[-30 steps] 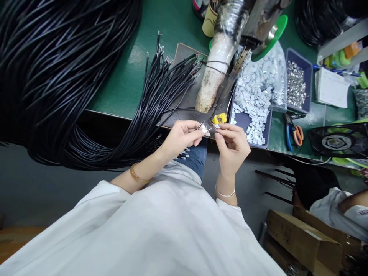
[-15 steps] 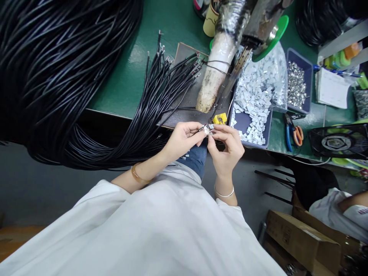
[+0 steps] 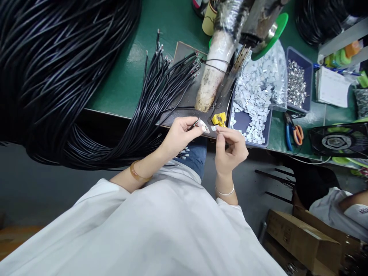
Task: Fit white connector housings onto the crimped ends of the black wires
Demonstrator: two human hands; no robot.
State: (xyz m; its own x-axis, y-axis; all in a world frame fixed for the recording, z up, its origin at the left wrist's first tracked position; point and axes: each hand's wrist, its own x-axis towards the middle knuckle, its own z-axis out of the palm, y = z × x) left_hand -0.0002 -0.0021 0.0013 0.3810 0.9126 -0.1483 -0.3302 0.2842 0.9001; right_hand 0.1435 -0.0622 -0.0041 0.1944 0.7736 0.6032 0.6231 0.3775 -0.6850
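Observation:
My left hand (image 3: 179, 136) pinches a black cable (image 3: 193, 125) near its end, in front of the table edge. Something white (image 3: 204, 126) shows at these fingertips; I cannot make out whether it is tape or a part. A small gap to the right, my right hand (image 3: 232, 148) has its thumb and fingers closed round a small white flat piece (image 3: 214, 128). It resembles the many white pieces (image 3: 255, 124) in the blue tray (image 3: 240, 119) beside that hand. A yellow piece (image 3: 219, 119) lies just beyond my fingers.
A soldering-station-like wrapped tube (image 3: 211, 76) slants down over a dark board. Bundled black cables (image 3: 155, 92) lie left, beside a large cable heap (image 3: 57, 76). Rightward are a bin of metal parts (image 3: 296, 84), pliers (image 3: 293, 132) and a small fan (image 3: 335, 142). Another person sits at right.
My hands have parted: the right moved slightly right with the white piece, and the left moved slightly left and up with the cable.

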